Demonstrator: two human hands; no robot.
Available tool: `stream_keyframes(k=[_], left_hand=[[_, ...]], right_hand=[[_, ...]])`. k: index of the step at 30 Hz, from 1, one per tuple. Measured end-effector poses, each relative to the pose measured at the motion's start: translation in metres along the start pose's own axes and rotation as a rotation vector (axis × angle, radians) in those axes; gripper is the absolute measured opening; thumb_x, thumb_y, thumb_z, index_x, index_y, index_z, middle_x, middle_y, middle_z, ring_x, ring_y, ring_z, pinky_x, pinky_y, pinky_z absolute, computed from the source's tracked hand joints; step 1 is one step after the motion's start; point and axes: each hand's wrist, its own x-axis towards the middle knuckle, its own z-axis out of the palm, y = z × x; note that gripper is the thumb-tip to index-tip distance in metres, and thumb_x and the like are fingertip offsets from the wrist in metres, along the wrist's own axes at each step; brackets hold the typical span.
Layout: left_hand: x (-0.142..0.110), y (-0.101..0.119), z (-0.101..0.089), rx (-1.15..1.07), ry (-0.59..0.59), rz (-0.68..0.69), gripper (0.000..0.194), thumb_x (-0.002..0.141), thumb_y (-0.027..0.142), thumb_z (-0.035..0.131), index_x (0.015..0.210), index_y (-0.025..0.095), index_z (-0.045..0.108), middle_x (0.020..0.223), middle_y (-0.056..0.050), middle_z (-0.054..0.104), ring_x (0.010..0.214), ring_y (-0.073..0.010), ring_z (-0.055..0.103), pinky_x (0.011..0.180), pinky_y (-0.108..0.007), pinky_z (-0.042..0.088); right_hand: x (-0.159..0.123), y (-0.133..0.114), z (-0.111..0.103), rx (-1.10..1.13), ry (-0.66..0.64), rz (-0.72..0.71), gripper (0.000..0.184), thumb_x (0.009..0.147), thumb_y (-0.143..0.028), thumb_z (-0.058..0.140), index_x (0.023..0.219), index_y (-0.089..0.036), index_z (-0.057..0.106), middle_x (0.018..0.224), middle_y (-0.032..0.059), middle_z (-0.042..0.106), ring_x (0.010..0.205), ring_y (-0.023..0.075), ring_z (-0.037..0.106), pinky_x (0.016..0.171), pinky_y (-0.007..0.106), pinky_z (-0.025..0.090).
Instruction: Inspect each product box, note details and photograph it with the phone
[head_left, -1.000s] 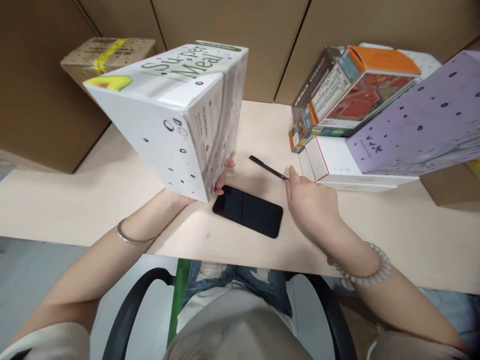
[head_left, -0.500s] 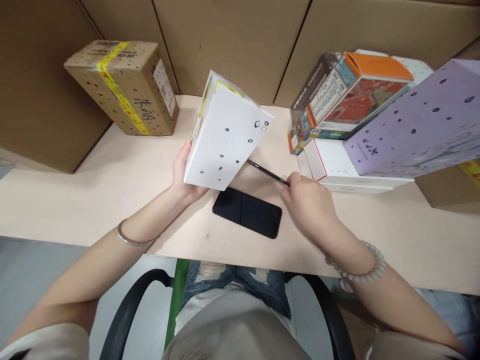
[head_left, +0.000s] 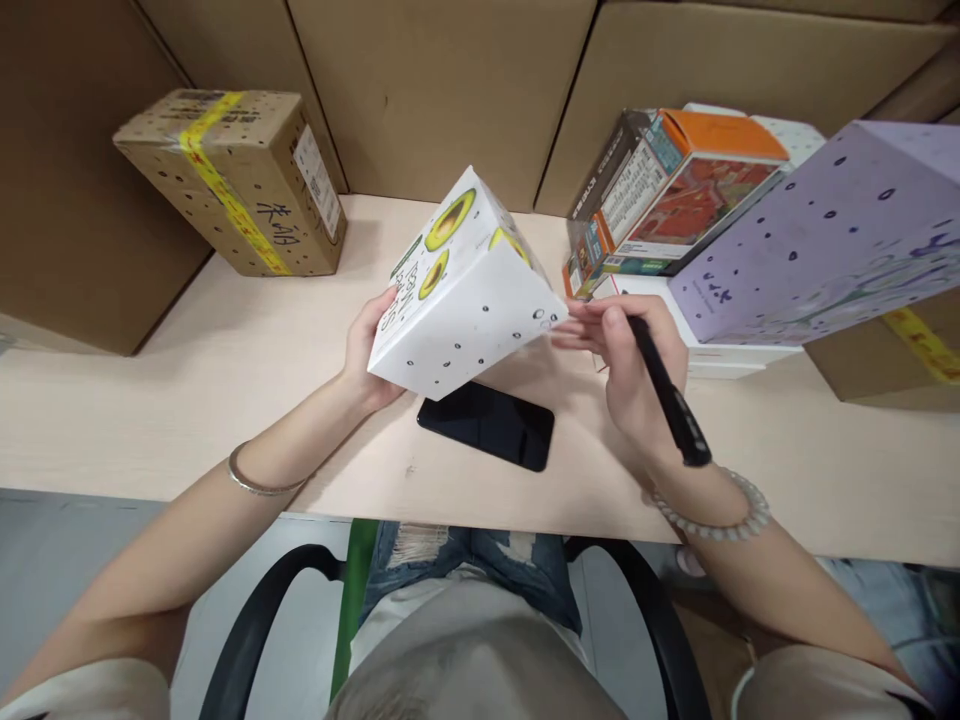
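My left hand (head_left: 369, 355) grips a white box (head_left: 472, 320) by its left side, holding it tilted above the table. Avocado pictures and lettering cover one face of the box; small hand-drawn black circles dot the side toward me. In my right hand (head_left: 637, 365) is a black pen (head_left: 670, 395), held between thumb and hand with its thick end pointing down toward my wrist. The fingertips of that hand are at the box's right corner; whether they touch it I cannot tell. Beneath the box lies a black smartphone (head_left: 491, 425), its upper left edge partly covered.
A taped brown carton (head_left: 232, 190) with dots and handwriting stands back left. To the right are an orange picture box (head_left: 705, 190), a dotted purple box (head_left: 810, 240) and flat white boxes (head_left: 727, 358). Tall cardboard panels (head_left: 442, 90) line the back.
The white box has turned, bringing its avocado face into view. My right hand has risen to the box's right corner, and the pen has swung round to point back toward my wrist.
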Motion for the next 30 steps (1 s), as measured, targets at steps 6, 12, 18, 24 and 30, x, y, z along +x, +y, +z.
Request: stream_keyframes(k=[6,12,18,24,30], left_hand=[[-0.006,-0.013,0.005,0.068,0.029,-0.082,0.042,0.104,0.039,0.053,0.13,0.013,0.072,0.099,-0.004,0.088,0.088,-0.0202,0.082,0.082,-0.029,0.065],[-0.008,-0.017,0.006,0.054,0.062,-0.111,0.043,0.102,0.042,0.057,0.127,0.013,0.074,0.098,-0.005,0.088,0.084,-0.0206,0.081,0.079,-0.028,0.065],[-0.001,-0.017,0.005,0.018,-0.025,-0.124,0.05,0.103,0.038,0.05,0.144,0.016,0.066,0.091,-0.003,0.085,0.081,-0.0221,0.082,0.074,-0.029,0.066],[0.004,-0.015,0.001,0.0,-0.07,-0.142,0.046,0.099,0.038,0.054,0.139,0.018,0.068,0.088,-0.004,0.085,0.072,-0.0219,0.081,0.069,-0.03,0.067],[0.001,-0.017,0.003,0.035,-0.049,-0.075,0.053,0.101,0.041,0.053,0.147,0.017,0.064,0.103,-0.006,0.087,0.093,-0.0252,0.084,0.08,-0.032,0.068]], right_hand=[[-0.003,0.003,0.005,0.001,-0.222,-0.297,0.068,0.093,-0.062,0.081,0.147,-0.031,0.054,0.17,0.0137,0.058,0.164,0.0282,0.049,0.133,0.056,0.046],[-0.007,0.002,0.005,-0.028,-0.198,-0.261,0.049,0.102,-0.056,0.068,0.143,-0.03,0.063,0.165,0.0109,0.063,0.164,0.0299,0.048,0.131,0.062,0.047],[-0.009,0.004,0.003,-0.136,-0.12,-0.226,0.04,0.106,-0.057,0.06,0.135,-0.03,0.065,0.158,0.0122,0.069,0.157,0.0298,0.058,0.118,0.056,0.061],[-0.008,-0.001,0.002,-0.198,-0.089,-0.216,0.037,0.106,-0.057,0.059,0.133,-0.032,0.065,0.151,0.0123,0.073,0.147,0.03,0.067,0.105,0.051,0.067],[-0.007,0.001,-0.006,-0.242,-0.042,-0.233,0.044,0.105,-0.065,0.058,0.132,-0.031,0.066,0.142,0.0133,0.078,0.131,0.0311,0.077,0.093,0.048,0.07]])
